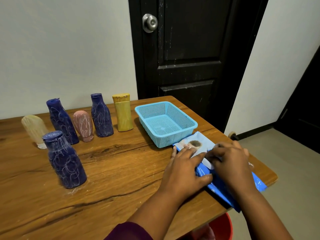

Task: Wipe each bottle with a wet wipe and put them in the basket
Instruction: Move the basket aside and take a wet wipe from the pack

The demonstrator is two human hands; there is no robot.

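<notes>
Your right hand (228, 163) has its fingers curled down over the middle of the wet wipe pack (203, 171), fingertips pinching a small white flap (207, 163) at the pack's opening; whether that flap is the seal or a wipe cannot be told. Your left hand (186, 168) lies flat with fingers spread and straight, pressing the pack down, thumb along its near side; it grasps nothing.

You have the blue pack lying at the right edge of the wooden table (112, 170), its near end over the edge, its far end touching the front wall of the light blue basket (173, 139).

Your six bottles stand upright to the left, well apart from the basket and all scribbled with pale marks; the near blue bottle (65, 161) stands alone in front; behind it run the cream bottle (34, 129), the left blue bottle (61, 120), the pink bottle (83, 125), the middle blue bottle (102, 116) and the yellow bottle (123, 115), which is nearest the basket.

Behind the table is a black door (188, 49) with a metal knob (150, 23); a red bucket (223, 229) shows below the table's edge.
</notes>
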